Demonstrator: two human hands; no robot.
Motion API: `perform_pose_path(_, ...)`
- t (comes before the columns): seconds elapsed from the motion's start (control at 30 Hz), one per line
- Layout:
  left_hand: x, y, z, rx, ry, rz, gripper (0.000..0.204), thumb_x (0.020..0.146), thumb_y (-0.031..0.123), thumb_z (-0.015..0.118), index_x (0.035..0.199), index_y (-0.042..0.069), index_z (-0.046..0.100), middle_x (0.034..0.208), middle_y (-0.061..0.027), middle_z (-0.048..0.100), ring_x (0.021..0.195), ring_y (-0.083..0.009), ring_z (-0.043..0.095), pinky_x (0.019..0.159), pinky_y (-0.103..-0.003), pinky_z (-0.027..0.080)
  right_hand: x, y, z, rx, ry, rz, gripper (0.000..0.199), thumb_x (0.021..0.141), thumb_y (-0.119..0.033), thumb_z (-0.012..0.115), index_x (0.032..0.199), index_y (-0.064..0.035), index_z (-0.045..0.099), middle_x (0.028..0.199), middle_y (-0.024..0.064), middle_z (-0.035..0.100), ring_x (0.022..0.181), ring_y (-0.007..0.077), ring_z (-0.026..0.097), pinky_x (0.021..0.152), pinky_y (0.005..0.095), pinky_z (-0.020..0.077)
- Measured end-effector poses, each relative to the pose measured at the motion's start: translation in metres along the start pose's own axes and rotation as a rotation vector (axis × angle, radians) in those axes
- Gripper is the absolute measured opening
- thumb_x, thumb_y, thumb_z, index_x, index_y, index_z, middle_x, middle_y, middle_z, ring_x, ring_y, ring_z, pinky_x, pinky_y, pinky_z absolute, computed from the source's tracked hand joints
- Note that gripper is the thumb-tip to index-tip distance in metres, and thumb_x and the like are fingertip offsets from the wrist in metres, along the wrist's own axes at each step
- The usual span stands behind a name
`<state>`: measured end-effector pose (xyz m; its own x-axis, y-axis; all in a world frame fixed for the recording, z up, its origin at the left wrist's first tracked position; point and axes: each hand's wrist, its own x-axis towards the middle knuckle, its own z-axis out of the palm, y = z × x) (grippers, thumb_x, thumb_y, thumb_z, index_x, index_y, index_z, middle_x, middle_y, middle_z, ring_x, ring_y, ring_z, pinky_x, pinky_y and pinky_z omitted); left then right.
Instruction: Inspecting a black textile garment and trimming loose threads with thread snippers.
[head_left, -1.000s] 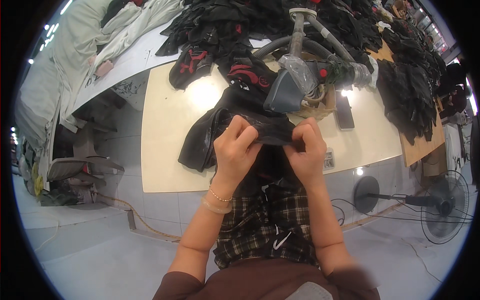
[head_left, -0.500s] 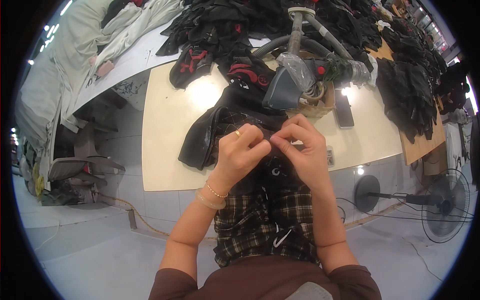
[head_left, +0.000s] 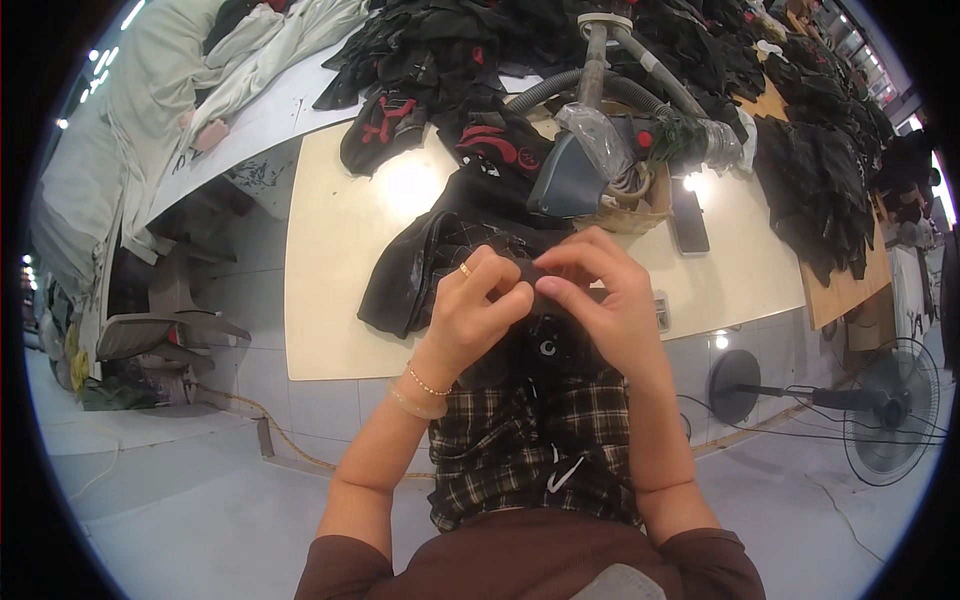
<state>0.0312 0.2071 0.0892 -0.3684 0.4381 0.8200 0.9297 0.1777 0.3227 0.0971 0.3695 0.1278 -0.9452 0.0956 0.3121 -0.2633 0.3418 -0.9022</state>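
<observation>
A black garment (head_left: 405,265) with pale diamond stitching lies bunched over the table's near edge, its lower part hanging toward my lap. My left hand (head_left: 482,300) is curled closed and pinches a fold of its dark cloth. Facing it, my right hand (head_left: 605,300) has thumb and forefinger bent around the same bit of cloth, their tips slightly apart. What lies right between the fingertips is too small to make out. A round pale mark shows on the dark cloth below the hands.
Black garments with red patches (head_left: 390,120) are heaped along the far side of the cream table (head_left: 330,220). A grey machine head (head_left: 570,180) with pipes stands beyond my hands, by a cardboard box (head_left: 640,212) and a phone (head_left: 690,222). A fan (head_left: 888,410) stands at right.
My right thumb and forefinger have parted a little from their tight pinch. My left hand has shifted slightly left, and a strip of dark cloth now shows between the hands.
</observation>
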Motion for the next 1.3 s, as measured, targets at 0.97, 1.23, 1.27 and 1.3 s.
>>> perform_pose_path(0.97, 0.003, -0.01, 0.026, -0.061, 0.179, -0.406, 0.025, 0.066, -0.016, 0.064, 0.079, 0.0, 0.051, 0.082, -0.0092, 0.062, 0.068, -0.0161, 0.057, 0.063, -0.024, 0.047, -0.01, 0.022, 0.021, 0.086, 0.29, 0.141, 0.01, 0.086, 0.002, 0.066, 0.093, 0.0031, 0.059, 0.075, 0.0012, 0.061, 0.067, 0.0047, 0.052, 0.06, 0.0203, 0.0429)
perform_pose_path(1.23, 0.014, -0.005, 0.029, -0.317, 0.26, -0.745, 0.022, 0.074, -0.014, 0.065, 0.09, -0.002, 0.056, 0.082, -0.003, 0.063, 0.077, -0.0081, 0.06, 0.071, -0.021, 0.049, -0.007, 0.021, 0.017, 0.22, 0.364, 0.157, 0.005, 0.088, 0.001, 0.064, 0.09, 0.0028, 0.06, 0.075, -0.003, 0.058, 0.067, 0.0024, 0.047, 0.059, 0.0184, 0.038)
perform_pose_path(1.27, 0.014, -0.005, 0.029, -0.318, 0.259, -0.745, 0.022, 0.074, -0.014, 0.065, 0.09, -0.002, 0.056, 0.082, -0.003, 0.063, 0.077, -0.0081, 0.06, 0.071, -0.021, 0.049, -0.007, 0.02, 0.017, 0.228, 0.359, 0.162, 0.005, 0.088, 0.0, 0.064, 0.089, 0.0028, 0.06, 0.075, -0.0036, 0.058, 0.067, 0.002, 0.046, 0.059, 0.018, 0.0371)
perform_pose_path(1.3, 0.014, -0.004, 0.03, -0.323, 0.267, -0.75, 0.022, 0.074, -0.014, 0.066, 0.089, -0.002, 0.056, 0.082, -0.0033, 0.063, 0.077, -0.0081, 0.06, 0.071, -0.021, 0.049, -0.007, 0.02, 0.018, 0.228, 0.36, 0.162, 0.005, 0.088, 0.0, 0.064, 0.089, 0.0028, 0.06, 0.075, -0.0036, 0.058, 0.067, 0.002, 0.046, 0.059, 0.018, 0.0371)
